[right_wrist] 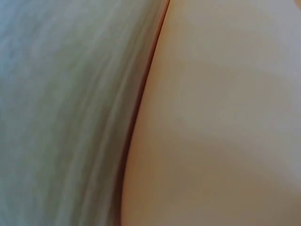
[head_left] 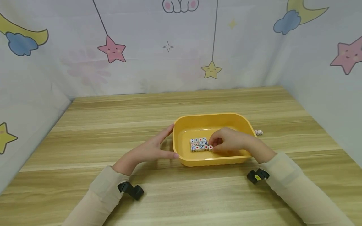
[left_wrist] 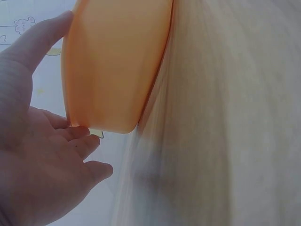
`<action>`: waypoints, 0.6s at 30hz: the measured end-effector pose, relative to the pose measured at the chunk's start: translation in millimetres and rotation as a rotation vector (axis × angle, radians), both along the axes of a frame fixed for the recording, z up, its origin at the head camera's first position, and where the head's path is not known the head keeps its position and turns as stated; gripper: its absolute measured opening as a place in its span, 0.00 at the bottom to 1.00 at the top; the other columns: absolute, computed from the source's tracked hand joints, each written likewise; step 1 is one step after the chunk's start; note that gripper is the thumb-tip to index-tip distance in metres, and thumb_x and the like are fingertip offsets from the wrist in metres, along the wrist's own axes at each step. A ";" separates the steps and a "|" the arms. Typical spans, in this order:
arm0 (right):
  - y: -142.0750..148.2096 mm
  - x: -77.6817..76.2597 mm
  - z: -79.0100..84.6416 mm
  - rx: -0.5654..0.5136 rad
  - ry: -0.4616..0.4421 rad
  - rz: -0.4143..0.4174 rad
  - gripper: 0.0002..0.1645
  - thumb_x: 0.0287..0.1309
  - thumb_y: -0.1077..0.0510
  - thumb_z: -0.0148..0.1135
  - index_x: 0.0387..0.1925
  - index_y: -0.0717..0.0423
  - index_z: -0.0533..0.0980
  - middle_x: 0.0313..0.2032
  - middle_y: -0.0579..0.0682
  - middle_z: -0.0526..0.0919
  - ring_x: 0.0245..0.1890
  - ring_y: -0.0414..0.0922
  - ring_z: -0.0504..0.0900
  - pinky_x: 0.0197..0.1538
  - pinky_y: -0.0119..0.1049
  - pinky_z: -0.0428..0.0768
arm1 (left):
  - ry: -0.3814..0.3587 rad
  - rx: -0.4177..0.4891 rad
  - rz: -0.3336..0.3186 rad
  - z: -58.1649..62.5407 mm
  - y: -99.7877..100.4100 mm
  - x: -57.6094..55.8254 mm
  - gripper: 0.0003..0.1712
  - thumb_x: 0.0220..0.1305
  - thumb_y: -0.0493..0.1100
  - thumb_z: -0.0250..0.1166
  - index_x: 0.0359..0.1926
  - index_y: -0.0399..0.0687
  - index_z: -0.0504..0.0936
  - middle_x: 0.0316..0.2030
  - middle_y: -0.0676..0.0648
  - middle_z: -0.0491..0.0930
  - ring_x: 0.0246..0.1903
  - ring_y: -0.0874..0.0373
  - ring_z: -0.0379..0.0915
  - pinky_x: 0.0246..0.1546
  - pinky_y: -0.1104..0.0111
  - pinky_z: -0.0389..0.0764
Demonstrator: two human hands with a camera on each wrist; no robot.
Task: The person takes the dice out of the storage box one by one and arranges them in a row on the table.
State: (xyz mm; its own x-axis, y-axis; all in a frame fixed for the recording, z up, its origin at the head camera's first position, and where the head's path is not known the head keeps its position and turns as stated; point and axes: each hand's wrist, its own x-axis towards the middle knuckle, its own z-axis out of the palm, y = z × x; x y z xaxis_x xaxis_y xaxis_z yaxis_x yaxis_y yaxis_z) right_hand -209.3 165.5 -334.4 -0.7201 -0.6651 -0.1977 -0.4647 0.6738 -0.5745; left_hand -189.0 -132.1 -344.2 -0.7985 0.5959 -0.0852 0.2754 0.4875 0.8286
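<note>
While the left hand [head_left: 150,152] touches the left end of a yellow tray [head_left: 217,160], the right hand [head_left: 230,139] is inside this tray, as the head view shows. The fingers of the left hand are quite straight, and its thumb is spread from the forefinger: the thumb meets the near corner, the forefinger the far one. The fingers of the right hand are bent downward, with their tips at a white die [head_left: 210,147]; whether they pinch it, I cannot tell. This die sits at the right end of the front row in a compact block of dice [head_left: 199,144], on the floor of the tray. Some other dice [head_left: 258,132] lie on the wooden table [head_left: 127,116], just beside the tray's right end. In the left wrist view, the thumb lies at the rim, and the other fingers are fanned, some of them touching the tray's edge. In the right wrist view, the tray's outer wall appears close and blurred beside the table; from there I cannot tell the state of the fingers.
</note>
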 end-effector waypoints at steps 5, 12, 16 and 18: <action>0.7 0.9 1.9 0.005 0.020 -0.011 0.06 0.53 0.59 0.60 0.35 0.51 0.78 0.26 0.42 0.77 0.28 0.38 0.72 0.35 0.31 0.73 | 0.002 0.011 -0.006 1.1 -0.1 0.8 0.61 0.44 0.59 0.70 0.69 0.66 0.36 0.68 0.61 0.38 0.68 0.61 0.34 0.65 0.51 0.43; 2.1 1.4 3.4 0.006 0.054 -0.013 0.06 0.54 0.58 0.59 0.35 0.49 0.78 0.27 0.40 0.77 0.29 0.38 0.72 0.36 0.32 0.73 | 0.012 0.020 -0.014 2.4 0.3 1.4 0.60 0.45 0.54 0.70 0.69 0.64 0.37 0.69 0.60 0.38 0.68 0.61 0.34 0.65 0.51 0.44; 5.5 3.0 5.2 -0.008 0.070 -0.020 0.06 0.54 0.56 0.59 0.35 0.46 0.78 0.29 0.39 0.77 0.31 0.38 0.73 0.37 0.32 0.73 | 0.007 0.022 -0.016 2.5 0.7 1.6 0.60 0.46 0.52 0.71 0.69 0.63 0.37 0.69 0.59 0.38 0.68 0.60 0.34 0.65 0.51 0.44; 8.1 3.9 7.0 -0.011 0.072 -0.030 0.06 0.54 0.56 0.59 0.35 0.44 0.78 0.29 0.39 0.77 0.31 0.39 0.73 0.38 0.33 0.73 | 0.009 0.021 -0.017 2.8 0.7 1.7 0.60 0.45 0.53 0.71 0.69 0.64 0.37 0.69 0.59 0.38 0.68 0.60 0.34 0.65 0.51 0.44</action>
State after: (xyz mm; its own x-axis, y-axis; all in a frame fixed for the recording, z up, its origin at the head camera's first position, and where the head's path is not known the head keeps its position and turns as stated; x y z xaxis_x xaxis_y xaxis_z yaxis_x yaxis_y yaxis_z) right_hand -205.4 173.6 -327.4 -0.7521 -0.6445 -0.1376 -0.4843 0.6821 -0.5479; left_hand -187.3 -131.4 -341.4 -0.7892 0.6106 -0.0659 0.2904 0.4655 0.8360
